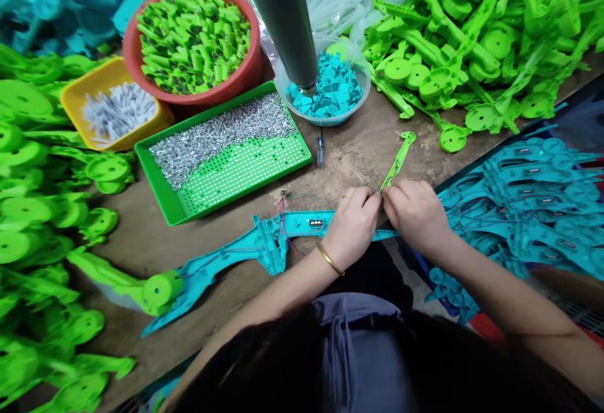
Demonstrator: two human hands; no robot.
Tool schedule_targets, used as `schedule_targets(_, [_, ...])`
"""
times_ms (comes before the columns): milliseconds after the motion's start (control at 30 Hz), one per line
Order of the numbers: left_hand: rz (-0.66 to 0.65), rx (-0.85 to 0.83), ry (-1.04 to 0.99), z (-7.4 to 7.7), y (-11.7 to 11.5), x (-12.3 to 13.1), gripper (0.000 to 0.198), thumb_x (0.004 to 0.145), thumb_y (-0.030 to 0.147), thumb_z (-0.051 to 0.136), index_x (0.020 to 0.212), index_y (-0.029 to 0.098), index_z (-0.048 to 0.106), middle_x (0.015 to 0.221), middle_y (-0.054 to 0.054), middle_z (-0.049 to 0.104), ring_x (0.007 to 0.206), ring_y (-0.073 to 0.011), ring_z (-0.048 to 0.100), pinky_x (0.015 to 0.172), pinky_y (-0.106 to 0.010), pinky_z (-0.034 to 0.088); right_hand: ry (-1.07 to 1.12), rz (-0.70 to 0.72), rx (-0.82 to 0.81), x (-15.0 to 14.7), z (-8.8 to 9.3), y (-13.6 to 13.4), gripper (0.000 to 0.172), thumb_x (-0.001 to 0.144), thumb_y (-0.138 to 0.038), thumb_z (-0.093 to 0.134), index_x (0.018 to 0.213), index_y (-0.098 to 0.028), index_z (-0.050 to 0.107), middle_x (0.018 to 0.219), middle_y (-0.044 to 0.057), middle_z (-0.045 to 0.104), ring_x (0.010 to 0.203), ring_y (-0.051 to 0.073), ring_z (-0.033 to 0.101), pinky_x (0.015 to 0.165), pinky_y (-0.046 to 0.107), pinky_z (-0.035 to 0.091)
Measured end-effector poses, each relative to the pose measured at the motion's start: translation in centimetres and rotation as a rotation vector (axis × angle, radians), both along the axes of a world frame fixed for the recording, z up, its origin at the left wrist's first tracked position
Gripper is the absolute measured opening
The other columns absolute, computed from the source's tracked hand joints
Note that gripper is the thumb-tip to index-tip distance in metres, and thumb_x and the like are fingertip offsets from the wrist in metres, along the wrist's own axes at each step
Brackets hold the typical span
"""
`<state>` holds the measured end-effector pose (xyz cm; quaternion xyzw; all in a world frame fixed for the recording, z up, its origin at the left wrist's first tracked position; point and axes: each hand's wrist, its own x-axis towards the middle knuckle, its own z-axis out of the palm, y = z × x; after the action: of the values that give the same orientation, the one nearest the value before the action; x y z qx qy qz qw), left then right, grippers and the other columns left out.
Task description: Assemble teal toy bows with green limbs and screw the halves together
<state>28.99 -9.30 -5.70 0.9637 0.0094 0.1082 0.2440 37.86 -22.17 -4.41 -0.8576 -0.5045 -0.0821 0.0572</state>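
While the strip is pinched tight by left grip and right grip, the wired shell below seems not yet fitted; piles remain unassembled.

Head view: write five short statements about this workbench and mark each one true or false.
1. The left hand and the right hand both pinch the green strip. True.
2. The red bowl holds teal pieces. False: it holds green pieces; the teal pieces are in the clear bowl.
3. A long teal part with thin wires lies on the table below the hands. True.
4. The gold bangle is on the right wrist. False: it is on the left wrist.
5. The green tray is bare. False: metal pins cover its far half.
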Motion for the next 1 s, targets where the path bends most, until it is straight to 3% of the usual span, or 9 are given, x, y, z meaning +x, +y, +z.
schedule_targets(167, [-0.001,-0.046,0.015,0.1,0.0,-0.1,0.023,0.093,0.015,0.044,0.104,0.010,0.064,0.096,-0.010,0.062,0.087,-0.0197,0.053,0.083,-0.032,0.051,-0.034,0.021,-0.039,-1.3,0.4,0.2,0.018,0.090,-0.012,0.047,0.093,-0.010,0.064,0.074,0.008,0.061,0.071,0.020,0.048,0.068,0.034,0.033])
schedule_targets(300, [0.006,-0.074,0.011,0.3,0.1,-0.1,0.022,0.094,0.015,0.044,0.104,0.010,0.063,0.096,-0.010,0.062,0.088,-0.0199,0.053,0.083,-0.033,0.051,-0.054,0.016,-0.054,-2.1,0.1,-0.3,0.027,0.091,-0.011,0.044,0.111,-0.005,0.061,0.086,0.011,0.066,0.076,0.020,0.052,0.070,0.035,0.038])
schedule_targets(400, [-0.003,-0.057,0.026,0.4,0.2,0.0,0.024,0.094,0.013,0.042,0.110,0.010,0.061,0.096,-0.010,0.061,0.088,-0.0204,0.053,0.083,-0.035,0.052,0.064,-0.011,0.042,-1.9,-0.4,-1.1,0.030,0.090,-0.013,0.045,0.116,-0.007,0.059,0.090,0.011,0.066,0.079,0.020,0.055,0.071,0.035,0.041])
schedule_targets(500, [-0.036,-0.003,0.045,0.6,0.2,0.2,0.029,0.092,0.012,0.043,0.117,0.009,0.059,0.092,-0.010,0.060,0.085,-0.0213,0.052,0.078,-0.035,0.053,0.321,-0.036,0.216,-1.2,-0.9,-2.2,0.031,0.091,-0.016,0.047,0.120,-0.012,0.057,0.095,0.009,0.066,0.087,0.017,0.058,0.075,0.032,0.045])
schedule_targets(633, [-0.054,0.055,0.054,0.5,0.2,0.3,0.031,0.092,0.012,0.042,0.118,0.007,0.058,0.091,-0.011,0.058,0.085,-0.0222,0.050,0.079,-0.037,0.053,0.416,-0.091,0.344,-0.5,-1.2,-3.3,0.027,0.090,-0.016,0.050,0.114,-0.019,0.060,0.095,0.006,0.066,0.090,0.016,0.060,0.078,0.031,0.046])
schedule_targets(1000, [-0.089,0.152,0.122,0.7,0.1,0.4,0.031,0.092,0.014,0.042,0.119,0.013,0.057,0.097,-0.010,0.060,0.088,-0.0218,0.054,0.080,-0.038,0.052,0.267,-0.032,0.259,2.2,-1.5,-1.6,0.019,0.089,-0.020,0.052,0.101,-0.020,0.067,0.092,0.006,0.066,0.086,0.017,0.057,0.077,0.033,0.039])
